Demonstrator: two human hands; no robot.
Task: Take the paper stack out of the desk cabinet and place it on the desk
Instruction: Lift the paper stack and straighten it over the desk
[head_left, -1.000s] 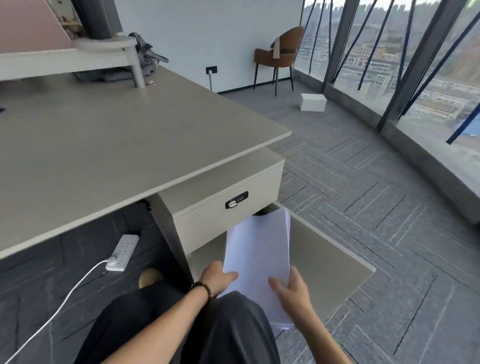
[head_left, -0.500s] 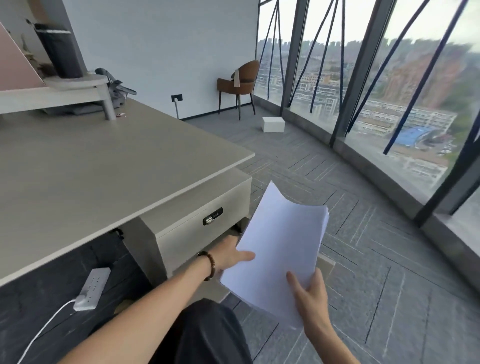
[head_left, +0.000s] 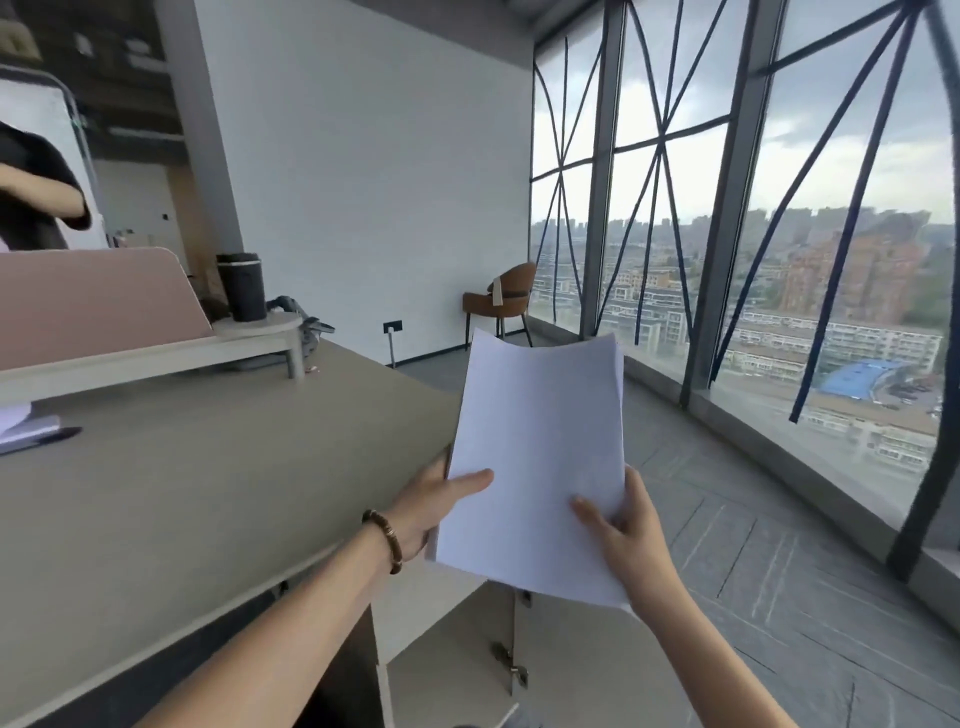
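Note:
A white paper stack (head_left: 540, 457) is held up in the air, just past the right end of the beige desk (head_left: 182, 499). My left hand (head_left: 431, 506) grips its left edge, thumb on top. My right hand (head_left: 621, 530) grips its lower right part. The sheets curl slightly at the top. Below the stack the desk cabinet (head_left: 441, 649) stands with its door (head_left: 587, 670) swung open, hinges showing. The inside of the cabinet is mostly hidden from view.
On the desk's far side are a raised shelf (head_left: 156, 353) with a dark cylinder (head_left: 241, 286), a pink divider (head_left: 93, 296) and a pen (head_left: 41, 439). Another person (head_left: 36, 192) stands beyond. A brown chair (head_left: 501, 299) sits by the tall windows (head_left: 753, 234).
Both hands have lifted the paper stack from low by the cabinet up to desk height. The view has risen, so the desk top now lies lower in the frame.

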